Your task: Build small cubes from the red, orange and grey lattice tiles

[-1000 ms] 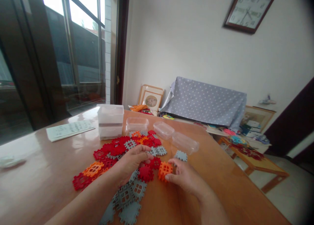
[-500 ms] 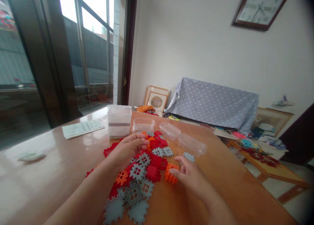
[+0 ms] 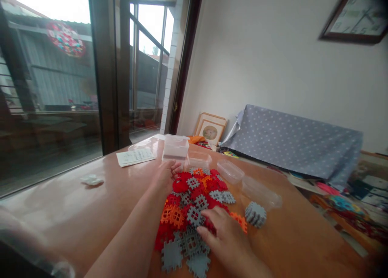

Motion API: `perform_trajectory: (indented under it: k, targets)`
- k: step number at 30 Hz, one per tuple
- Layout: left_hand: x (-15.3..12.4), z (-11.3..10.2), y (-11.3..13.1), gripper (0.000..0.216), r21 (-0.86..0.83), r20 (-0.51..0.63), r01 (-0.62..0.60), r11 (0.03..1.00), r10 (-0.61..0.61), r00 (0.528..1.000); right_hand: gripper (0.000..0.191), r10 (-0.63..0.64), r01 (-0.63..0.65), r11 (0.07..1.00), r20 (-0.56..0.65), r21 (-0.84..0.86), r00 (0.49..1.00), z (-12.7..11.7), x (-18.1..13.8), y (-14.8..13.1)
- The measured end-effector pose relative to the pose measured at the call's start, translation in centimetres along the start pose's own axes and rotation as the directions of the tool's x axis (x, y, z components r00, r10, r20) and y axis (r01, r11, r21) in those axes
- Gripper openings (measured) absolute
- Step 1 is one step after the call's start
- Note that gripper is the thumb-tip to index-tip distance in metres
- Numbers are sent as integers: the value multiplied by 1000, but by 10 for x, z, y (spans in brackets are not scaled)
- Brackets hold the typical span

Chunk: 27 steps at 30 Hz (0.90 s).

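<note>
A heap of red, orange and grey waffle-shaped plastic tiles (image 3: 194, 201) lies on the brown table (image 3: 100, 217). My left hand (image 3: 165, 177) reaches to the far left edge of the heap, its fingers curled against red tiles beside a clear lidded box (image 3: 175, 147); what it grips is not clear. My right hand (image 3: 222, 231) lies flat with fingers spread on the near right part of the heap, partly covering an orange tile (image 3: 239, 220). A small grey block of joined tiles (image 3: 255, 214) stands just right of the heap.
Several clear shallow tubs (image 3: 230, 171) line the far side of the heap. A printed sheet (image 3: 136, 156) and a small white scrap (image 3: 91, 180) lie at the left. Beyond the table are a dotted grey cloth cover (image 3: 291, 140), framed pictures (image 3: 209, 129) and a glass door.
The view has swung left and moved closer. My left hand has moved to the far edge of the heap. My right hand has left the orange block and settled flat on the tiles.
</note>
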<state>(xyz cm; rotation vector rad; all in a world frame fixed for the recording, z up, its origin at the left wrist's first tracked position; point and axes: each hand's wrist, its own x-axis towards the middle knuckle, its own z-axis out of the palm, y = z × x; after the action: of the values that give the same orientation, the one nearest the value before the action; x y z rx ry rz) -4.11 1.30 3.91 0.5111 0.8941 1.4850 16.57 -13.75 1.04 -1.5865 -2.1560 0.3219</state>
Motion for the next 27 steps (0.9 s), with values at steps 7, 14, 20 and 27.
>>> perform_trajectory:
  k: [7,14,20,27]
  targets:
    - [0,1,-6,4,-6,54,30,1000,-30,998,50,-157,157,988,20,-9,987,25,20,-45]
    - [9,-4,-14,11,13,78,41,999,-41,996,33,-163,164,984,10,-77,987,38,38,-48]
    - [11,-5,-18,14,19,95,41,999,-43,995,15,-183,174,970,-40,-168,982,44,50,-46]
    - [10,-4,-19,16,54,92,15,998,-20,996,21,-92,91,996,-211,-14,973,55,64,-30]
